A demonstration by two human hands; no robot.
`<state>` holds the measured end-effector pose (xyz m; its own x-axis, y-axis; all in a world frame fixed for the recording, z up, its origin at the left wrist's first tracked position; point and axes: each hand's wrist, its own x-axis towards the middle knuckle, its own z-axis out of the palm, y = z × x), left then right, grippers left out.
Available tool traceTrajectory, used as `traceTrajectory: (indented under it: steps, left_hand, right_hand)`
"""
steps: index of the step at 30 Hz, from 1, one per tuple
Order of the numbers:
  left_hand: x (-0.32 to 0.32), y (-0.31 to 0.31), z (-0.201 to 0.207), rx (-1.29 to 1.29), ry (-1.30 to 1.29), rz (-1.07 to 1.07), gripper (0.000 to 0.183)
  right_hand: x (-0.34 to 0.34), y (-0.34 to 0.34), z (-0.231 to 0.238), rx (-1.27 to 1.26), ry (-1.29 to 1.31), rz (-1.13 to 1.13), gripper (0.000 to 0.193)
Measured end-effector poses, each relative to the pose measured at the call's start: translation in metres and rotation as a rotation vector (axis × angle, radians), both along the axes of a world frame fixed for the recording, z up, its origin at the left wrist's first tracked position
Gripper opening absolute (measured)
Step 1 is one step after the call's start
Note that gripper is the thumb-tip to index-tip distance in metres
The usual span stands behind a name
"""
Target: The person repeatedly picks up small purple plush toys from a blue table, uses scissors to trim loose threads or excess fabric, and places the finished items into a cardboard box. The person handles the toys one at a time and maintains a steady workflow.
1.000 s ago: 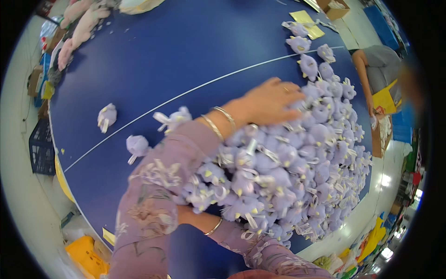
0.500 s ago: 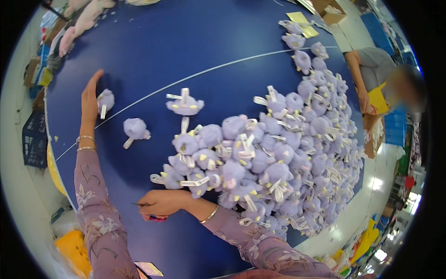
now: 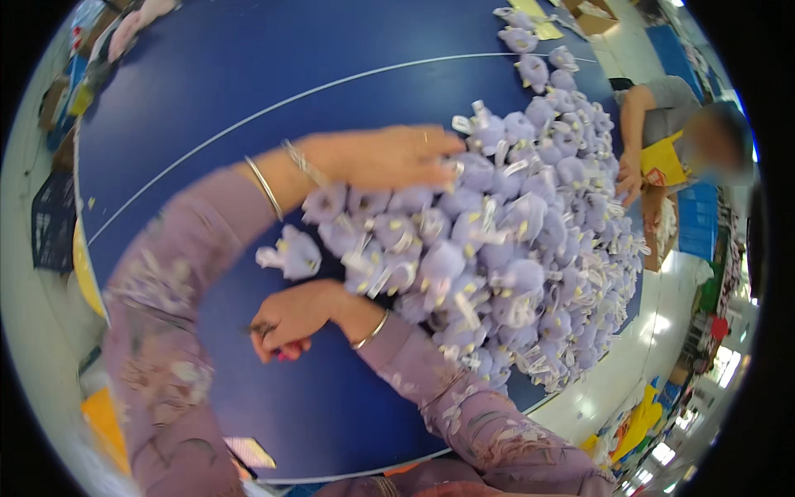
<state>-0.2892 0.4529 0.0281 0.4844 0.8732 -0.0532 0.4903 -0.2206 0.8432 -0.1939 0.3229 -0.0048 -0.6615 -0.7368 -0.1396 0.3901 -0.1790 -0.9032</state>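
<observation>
My left hand (image 3: 381,159) stretches rightward across the far left edge of a heap of small lilac plush toys (image 3: 513,277), its fingers extended and somewhat blurred. The toys are round, with pale yellow bits and white fabric tags. Whether a toy lies beneath that palm is hidden. Closer to me, my right hand (image 3: 300,316) is closed around small scissors (image 3: 262,329); their dark tip points left and a pinkish-red part shows under the fingers. Just beyond this hand, one lilac toy (image 3: 298,253) lies at the heap's left edge.
The blue table (image 3: 207,74) has a pale line across it. Yellow paper (image 3: 542,23) lies at the far right. Past the right edge a co-worker's hand (image 3: 629,176) is near a yellow item (image 3: 665,161) and a cardboard box (image 3: 654,248). Pink plush (image 3: 128,35) sits far left.
My left hand has swept from the far left to the heap, and the loose toys no longer lie out on the left. My right hand keeps the scissors. The view has shifted slightly.
</observation>
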Motion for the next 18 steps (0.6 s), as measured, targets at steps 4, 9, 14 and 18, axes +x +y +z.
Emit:
traceTrajectory:
  steps: [4,9,14,18]
  left_hand:
    - [-0.072,-0.027,0.056,0.166,0.138,0.301,0.064]
    - [-0.109,-0.119,0.024,0.023,0.169,0.723,0.06]
    - [-0.127,-0.169,0.028,0.144,0.014,0.855,0.062]
    - [-0.133,-0.194,0.052,0.027,-0.299,1.051,0.064]
  right_hand:
    - [-0.002,0.001,0.0,-0.072,-0.124,-0.072,0.026]
    - [-0.001,-0.002,0.009,0.03,-0.088,-0.017,0.026]
    - [0.008,-0.01,0.005,-0.11,-0.159,-0.277,0.028]
    - [0.005,-0.01,-0.007,-0.292,-0.144,-0.461,0.031]
